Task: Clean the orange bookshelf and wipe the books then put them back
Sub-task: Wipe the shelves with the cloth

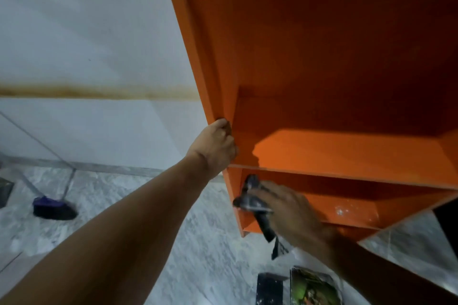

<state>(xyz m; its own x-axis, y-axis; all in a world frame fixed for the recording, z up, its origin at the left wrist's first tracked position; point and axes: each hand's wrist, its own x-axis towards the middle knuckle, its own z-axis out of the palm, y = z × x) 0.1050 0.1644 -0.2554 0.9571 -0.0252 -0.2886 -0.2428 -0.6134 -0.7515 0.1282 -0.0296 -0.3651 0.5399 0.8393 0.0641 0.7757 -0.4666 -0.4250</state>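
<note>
Two hands are at work on the orange bookshelf [322,57], which stands against a white wall [86,20] on a marbled floor [173,218].

The left hand [218,143] grips the front edge of the left side panel, at the level where the middle shelf [347,153] joins it. Its fingers are curled round the edge and its arm is stretched out straight.

The right hand [285,208] is at the left front of the compartment below, fingers closed over a dark cloth [250,195]. One end of the cloth hangs beneath the hand. This area is blurred, so I cannot tell whether the cloth touches the panel.

No books stand in the visible compartments. Pale specks [344,210] lie on the lower shelf.

A green-covered book [312,287] lies on the floor in front of the bookshelf, with a dark book [270,290] just beside it.

A purple-headed broom [53,208] rests on the floor, well to the left.
</note>
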